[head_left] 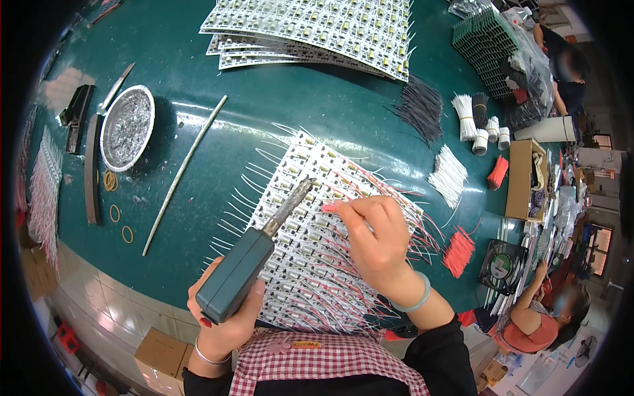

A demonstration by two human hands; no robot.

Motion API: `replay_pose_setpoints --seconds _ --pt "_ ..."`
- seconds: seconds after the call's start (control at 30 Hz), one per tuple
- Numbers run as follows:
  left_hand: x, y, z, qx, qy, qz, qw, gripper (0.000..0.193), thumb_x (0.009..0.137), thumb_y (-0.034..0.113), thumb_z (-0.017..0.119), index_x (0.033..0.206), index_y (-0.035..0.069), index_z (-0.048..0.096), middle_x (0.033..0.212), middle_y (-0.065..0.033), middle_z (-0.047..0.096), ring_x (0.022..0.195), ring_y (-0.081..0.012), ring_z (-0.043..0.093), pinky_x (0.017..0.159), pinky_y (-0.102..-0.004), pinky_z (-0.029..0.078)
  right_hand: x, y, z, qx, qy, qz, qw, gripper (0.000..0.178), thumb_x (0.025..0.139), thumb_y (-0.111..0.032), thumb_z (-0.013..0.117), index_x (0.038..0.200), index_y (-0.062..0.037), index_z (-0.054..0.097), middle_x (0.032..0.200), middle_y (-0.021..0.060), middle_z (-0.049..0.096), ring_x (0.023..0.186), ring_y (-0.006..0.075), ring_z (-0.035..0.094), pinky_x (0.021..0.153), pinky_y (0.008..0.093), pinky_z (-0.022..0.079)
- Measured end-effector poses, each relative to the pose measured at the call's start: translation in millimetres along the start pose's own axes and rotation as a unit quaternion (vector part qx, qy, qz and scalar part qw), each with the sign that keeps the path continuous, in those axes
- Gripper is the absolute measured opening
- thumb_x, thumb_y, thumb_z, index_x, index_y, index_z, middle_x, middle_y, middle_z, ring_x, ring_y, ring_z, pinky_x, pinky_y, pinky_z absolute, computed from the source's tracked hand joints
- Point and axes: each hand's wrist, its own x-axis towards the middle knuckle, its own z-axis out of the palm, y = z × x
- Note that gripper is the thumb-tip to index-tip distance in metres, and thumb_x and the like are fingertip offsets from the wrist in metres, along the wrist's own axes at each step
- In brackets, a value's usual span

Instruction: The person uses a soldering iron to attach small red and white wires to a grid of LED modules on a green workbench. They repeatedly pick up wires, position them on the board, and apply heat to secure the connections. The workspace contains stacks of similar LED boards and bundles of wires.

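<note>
- On the green desk (178, 86), close to the person's body, lies a white circuit board panel (297, 244) set with rows of small components; pale wires fan out past its left edge, and red wires trail over its right side.
- The left hand (230, 330) has its grip wrapped around the handle of a green soldering iron (236, 274), whose dark metal tip points up and to the right, over the panel; whether tip and panel touch cannot be told.
- The right hand (378, 237) is above the panel's right half, its grip pinching a small red piece (329, 208) between thumb and finger, just beside the iron's tip.
- To the right of the panel lie loose red wires (459, 252), white wires (448, 177) and, farther back, black wires (421, 109).
- At the far side of the desk sits a stack of similar panels (310, 33).
- To the left, a long thin rod (185, 175) lies slantwise between the panel and a round bowl (151, 112) holding silvery scraps.
</note>
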Motion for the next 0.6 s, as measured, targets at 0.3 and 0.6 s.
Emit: replay_pose_setpoints --seconds 0.3,0.6 --pt "-6.9 -1.7 -1.5 -0.023 -0.018 -0.011 1.0 0.025 0.073 -0.004 0.072 0.097 -0.008 0.068 0.089 -0.0132 0.067 0.072 -0.0157 0.063 0.064 -0.0264 0.049 -4.5 -6.8 6.3 0.025 -0.059 0.032 0.997 0.034 0.073 -0.002 0.065 0.106 0.005 0.063 0.09 0.0104 0.056 0.079 0.0257 0.055 0.063 0.0347 0.046" --pt "-10.6 -10.9 -2.1 0.032 -0.046 0.02 0.998 0.02 0.073 -0.004 0.072 0.092 -0.007 0.066 0.086 -0.0117 0.066 0.07 -0.0147 0.063 0.062 -0.0263 0.049 -5.3 -7.6 8.6 0.02 -0.066 0.035 0.997 0.033 0.074 -0.002 0.065 0.106 0.0055 0.063 0.091 0.0105 0.056 0.08 0.0255 0.055 0.064 0.0348 0.046"
